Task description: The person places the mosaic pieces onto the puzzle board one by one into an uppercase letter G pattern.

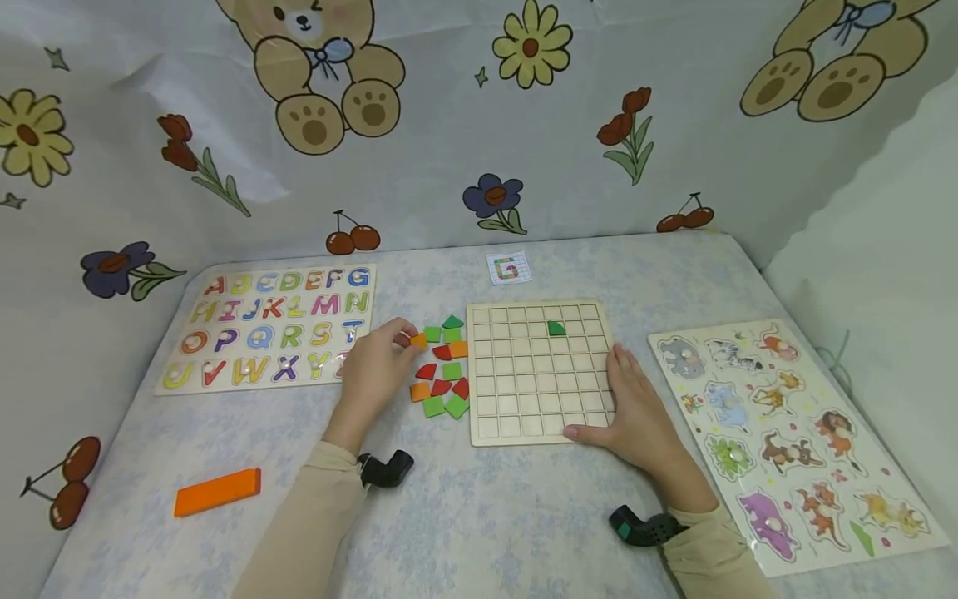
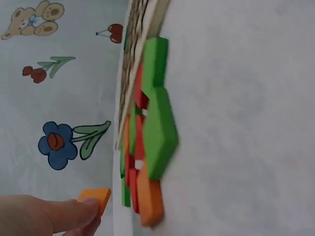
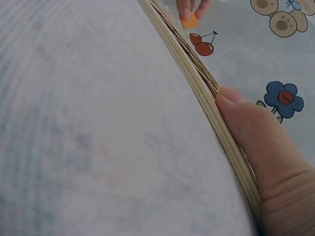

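My left hand point(image 1: 379, 366) pinches an orange square tile point(image 1: 418, 341) between thumb and fingertips. In the left wrist view the orange tile point(image 2: 100, 197) is raised beside several loose pieces. These green, red and orange pieces, among them a green square point(image 1: 433, 407) and a red quarter-round point(image 1: 427, 371), lie along the left side of a wooden grid board point(image 1: 479, 416). One dark green piece point(image 1: 556, 329) sits in a cell in the board's upper part. My right hand point(image 1: 636, 408) rests at the board's lower right corner, fingers straight along the right edge, thumb point(image 3: 261, 132) on the near edge.
A small pattern card point(image 1: 509, 268) with a coloured G lies behind the board. To the left are an alphabet puzzle point(image 1: 262, 333) and an orange bar point(image 1: 218, 492). An animal puzzle point(image 1: 793, 433) lies at the right. A printed cloth point(image 1: 434, 125) hangs behind the table.
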A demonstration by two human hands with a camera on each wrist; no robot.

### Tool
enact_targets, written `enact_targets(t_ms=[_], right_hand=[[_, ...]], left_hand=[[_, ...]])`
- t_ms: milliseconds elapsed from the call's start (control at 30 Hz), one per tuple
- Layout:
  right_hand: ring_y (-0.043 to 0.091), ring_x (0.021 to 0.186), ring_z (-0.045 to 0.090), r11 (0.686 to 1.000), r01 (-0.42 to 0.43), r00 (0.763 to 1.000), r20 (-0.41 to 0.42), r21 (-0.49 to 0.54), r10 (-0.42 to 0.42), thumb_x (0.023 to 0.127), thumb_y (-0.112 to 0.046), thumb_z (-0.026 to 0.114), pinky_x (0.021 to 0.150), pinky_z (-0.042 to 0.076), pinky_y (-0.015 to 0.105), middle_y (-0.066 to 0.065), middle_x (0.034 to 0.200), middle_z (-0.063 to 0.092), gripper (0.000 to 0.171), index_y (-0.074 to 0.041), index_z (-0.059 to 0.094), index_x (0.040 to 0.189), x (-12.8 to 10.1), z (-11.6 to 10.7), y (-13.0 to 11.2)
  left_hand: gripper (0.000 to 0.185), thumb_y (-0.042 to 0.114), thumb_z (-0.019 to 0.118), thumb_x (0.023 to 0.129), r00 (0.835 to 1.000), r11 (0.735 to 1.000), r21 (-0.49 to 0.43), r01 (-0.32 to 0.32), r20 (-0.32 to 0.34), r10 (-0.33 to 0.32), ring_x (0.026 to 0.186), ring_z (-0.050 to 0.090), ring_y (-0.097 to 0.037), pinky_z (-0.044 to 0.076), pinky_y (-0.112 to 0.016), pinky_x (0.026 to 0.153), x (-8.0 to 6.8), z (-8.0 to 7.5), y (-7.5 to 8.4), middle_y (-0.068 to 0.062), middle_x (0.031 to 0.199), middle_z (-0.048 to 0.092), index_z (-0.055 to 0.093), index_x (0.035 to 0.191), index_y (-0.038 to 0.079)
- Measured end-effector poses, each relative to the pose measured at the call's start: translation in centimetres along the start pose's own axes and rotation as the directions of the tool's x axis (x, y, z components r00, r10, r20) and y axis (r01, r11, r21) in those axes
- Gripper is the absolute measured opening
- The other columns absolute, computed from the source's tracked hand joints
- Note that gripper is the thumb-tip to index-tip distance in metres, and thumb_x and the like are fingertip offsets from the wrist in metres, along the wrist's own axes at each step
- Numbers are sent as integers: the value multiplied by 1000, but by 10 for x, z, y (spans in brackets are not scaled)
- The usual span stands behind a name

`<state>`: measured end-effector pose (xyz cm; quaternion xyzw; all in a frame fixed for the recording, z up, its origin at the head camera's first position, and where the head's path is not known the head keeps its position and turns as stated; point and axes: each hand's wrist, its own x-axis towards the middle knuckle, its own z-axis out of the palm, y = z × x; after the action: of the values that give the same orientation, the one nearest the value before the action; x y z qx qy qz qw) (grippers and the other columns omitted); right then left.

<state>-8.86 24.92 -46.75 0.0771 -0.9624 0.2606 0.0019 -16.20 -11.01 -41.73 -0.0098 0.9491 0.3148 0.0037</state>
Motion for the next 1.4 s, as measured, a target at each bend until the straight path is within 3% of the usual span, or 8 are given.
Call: enact_targets(t_ms=[167,367,533,733,1067,1400], right_hand=[[41,154,6,1000,4,1000,-5,-2,-4,63,-67,83,119,16,61,23,165,4,141,4,6,157,1,0,0],[41,154,5,1000,-1,1000,6,7,1,64,-67,82,119,16,61,23,165,2,140,2,3,157,-1,1,0],[41,154,5,1000,3,1000,5,21,-3,65,-65,82,119,16,61,22,165,1,139,2,3,157,-1,1,0],[41,154,5,1000,-7,1000,13,22,7,66,-65,82,118,16,63,22,165,2,138,2,3,157,-1,0,-2],[41,154,5,1000,-1,1000,10,14,1,66,-66,81,118,16,63,22,165,1,138,2,2,157,-1,0,0],[42,153,6,1000,3,1000,9,5,-3,65,-66,82,118,17,63,23,165,2,138,3,4,157,0,0,-1]], left_hand=[[17,28,71,92,999,972,-233,-36,20,42,72,59,-20,47,-32,59,4,6,26,2,99,69,68,108,22],[18,27,75,90,990,944,-311,-109,48,130,87,63,-15,46,-29,66,11,29,67,4,97,71,71,107,22],[17,28,75,89,979,954,-268,-136,111,171,87,64,-15,42,-28,61,21,51,92,8,95,73,71,106,26],[16,27,74,90,970,967,-208,-145,164,180,89,65,-13,48,-29,70,33,69,108,7,97,72,70,105,25],[13,28,72,92,966,977,5,-215,150,212,81,61,-10,48,-27,67,42,89,114,9,92,68,71,103,23],[24,36,72,91,970,977,96,-189,171,171,88,62,-15,46,-27,59,40,95,117,1,113,62,75,114,28]])
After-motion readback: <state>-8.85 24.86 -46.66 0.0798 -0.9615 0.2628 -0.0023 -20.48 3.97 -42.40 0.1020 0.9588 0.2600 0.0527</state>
